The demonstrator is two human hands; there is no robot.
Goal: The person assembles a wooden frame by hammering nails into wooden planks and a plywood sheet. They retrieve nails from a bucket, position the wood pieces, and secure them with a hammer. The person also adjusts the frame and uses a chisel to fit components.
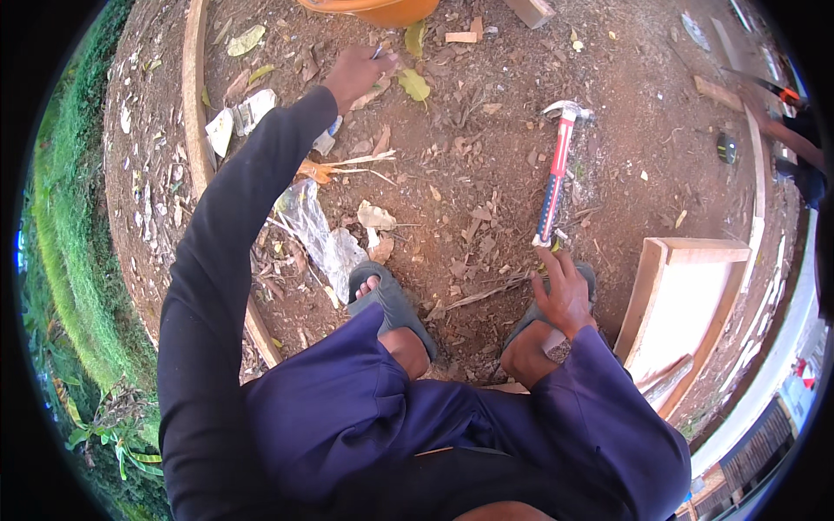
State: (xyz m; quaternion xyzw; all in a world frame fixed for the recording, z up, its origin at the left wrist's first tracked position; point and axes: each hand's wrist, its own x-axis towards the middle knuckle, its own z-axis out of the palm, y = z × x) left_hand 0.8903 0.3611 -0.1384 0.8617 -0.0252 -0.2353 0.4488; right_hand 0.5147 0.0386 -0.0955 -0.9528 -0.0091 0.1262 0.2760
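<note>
My left hand (354,76) reaches out over the dirt below an orange basin (382,12). Its fingers are closed around a small, thin object that I cannot make out. A green-yellow leaf (414,84) lies just beside it. Over by my right foot, my right hand (565,295) hangs with its fingers apart and nothing in them. Its fingertips are close to the handle end of a claw hammer (559,165) with a red, white and blue handle. The hammer lies on the ground, its metal head pointing away from me.
A wooden frame with a pale panel (686,300) stands at right. Crumpled clear plastic (326,239) lies near my left sandal (391,304). A long wooden strip (195,95) runs along the left, with grass (74,252) beyond. Another person's arm (786,139) shows at the right edge.
</note>
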